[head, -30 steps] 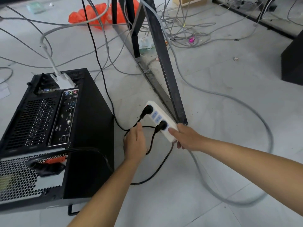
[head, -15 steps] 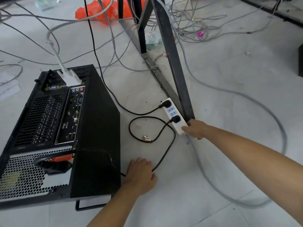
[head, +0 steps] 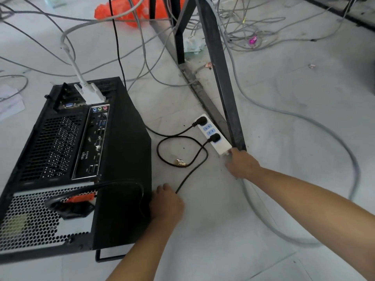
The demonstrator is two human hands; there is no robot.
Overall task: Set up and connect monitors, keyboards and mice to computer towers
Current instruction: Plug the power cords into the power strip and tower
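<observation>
**Head view, looking down at the floor.**

- **Lower left:** the computer tower (head: 113, 159) stands with its rear panel turned toward me, which keeps the sockets readable and within reach. A white video plug (head: 91, 95) is seated at the top of that panel, and its grey lead climbs out of the upper left of the frame.
- **Centre:** the white power strip (head: 220, 146) lies flat against the foot of the black table leg (head: 221, 82). I judge it is tucked there to stay clear of the open floor. Two black plugs sit in it.
- **Cord:** the black power cord (head: 182, 185) from the nearer plug makes a slack loop on the floor and runs down to my left hand (head: 165, 205). I take this to be the tower's supply, since a black cord also leaves the mesh panel at lower left.
- **Left hand:** it rests on the floor just beside the tower's side wall, where the cord meets it. The back of the hand hides the fingers, so I cannot tell whether they grip the cord or only bear on the floor.
- **Right hand:** my right hand (head: 241, 165) touches the near end of the strip with bent fingertips, probably to steady it. I cannot tell whether it clasps the strip.
- **Upper frame:** loose grey cables and an orange bag (head: 121, 11).
</observation>
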